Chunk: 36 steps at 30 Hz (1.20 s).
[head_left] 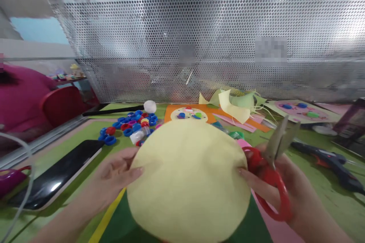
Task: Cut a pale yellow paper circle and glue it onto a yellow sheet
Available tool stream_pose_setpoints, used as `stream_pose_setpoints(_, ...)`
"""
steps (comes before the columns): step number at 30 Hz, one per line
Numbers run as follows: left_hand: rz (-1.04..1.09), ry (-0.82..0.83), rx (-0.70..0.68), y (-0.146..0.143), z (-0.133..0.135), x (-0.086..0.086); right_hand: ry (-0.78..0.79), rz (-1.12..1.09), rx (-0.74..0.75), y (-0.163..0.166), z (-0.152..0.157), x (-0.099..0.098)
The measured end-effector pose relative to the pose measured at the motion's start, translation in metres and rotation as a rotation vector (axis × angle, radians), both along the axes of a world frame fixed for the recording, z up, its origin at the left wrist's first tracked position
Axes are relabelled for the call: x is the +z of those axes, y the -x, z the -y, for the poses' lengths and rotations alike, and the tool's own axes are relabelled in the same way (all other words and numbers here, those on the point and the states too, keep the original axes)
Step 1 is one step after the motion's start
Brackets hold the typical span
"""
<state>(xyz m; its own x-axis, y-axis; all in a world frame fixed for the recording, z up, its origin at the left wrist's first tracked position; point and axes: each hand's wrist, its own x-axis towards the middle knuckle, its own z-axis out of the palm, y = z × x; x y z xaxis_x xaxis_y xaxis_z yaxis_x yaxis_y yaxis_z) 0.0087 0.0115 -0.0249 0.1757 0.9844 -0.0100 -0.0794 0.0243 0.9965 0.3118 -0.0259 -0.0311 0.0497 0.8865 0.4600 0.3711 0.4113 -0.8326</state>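
A large pale yellow paper circle (188,182) is held up in front of me over dark green paper (119,222). My left hand (119,171) pinches its left edge, thumb on the near face. On the opposite edge, my right hand (281,186) grips the circle with the thumb in front. Red-handled scissors (278,190) hang on the fingers of that same hand, their blades pointing up and slightly apart. Behind the circle lies an orange sheet (171,112) bearing a smaller pale disc (188,118) with bottle caps on it.
Blue and red bottle caps (128,132) lie at back left, near a black phone (59,172). A hot glue gun (327,159) rests at right. Curled paper scraps (234,108) sit at the back, before a perforated metal panel (171,45). A person in pink (25,95) is at far left.
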Motion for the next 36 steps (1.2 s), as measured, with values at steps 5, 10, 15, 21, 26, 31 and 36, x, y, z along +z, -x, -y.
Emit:
stream_pose_setpoints(5,-0.290,0.021,-0.031,-0.003,0.004,0.005,0.013,-0.030,0.060,-0.001,0.004,0.005)
stream_pose_setpoints(10,-0.257,0.019,0.134,0.011,0.001,0.001,0.184,-0.093,-0.031,-0.007,0.008,-0.002)
stream_pose_setpoints(15,-0.186,0.031,0.181,0.014,0.004,0.006,0.227,0.018,0.098,-0.010,0.010,-0.004)
stream_pose_setpoints(21,-0.126,0.054,0.204,0.002,0.011,0.012,0.240,-0.193,0.014,0.017,0.018,0.011)
stream_pose_setpoints(26,-0.136,0.057,0.169,0.002,0.013,0.011,0.247,-0.241,0.014,0.023,0.017,0.016)
stream_pose_setpoints(31,-0.125,0.061,0.156,0.006,0.012,0.011,0.302,-0.205,-0.016,0.023,0.019,0.021)
stream_pose_setpoints(36,-0.087,0.079,0.159,0.004,0.012,0.011,0.270,-0.168,-0.017,0.020,0.019,0.020)
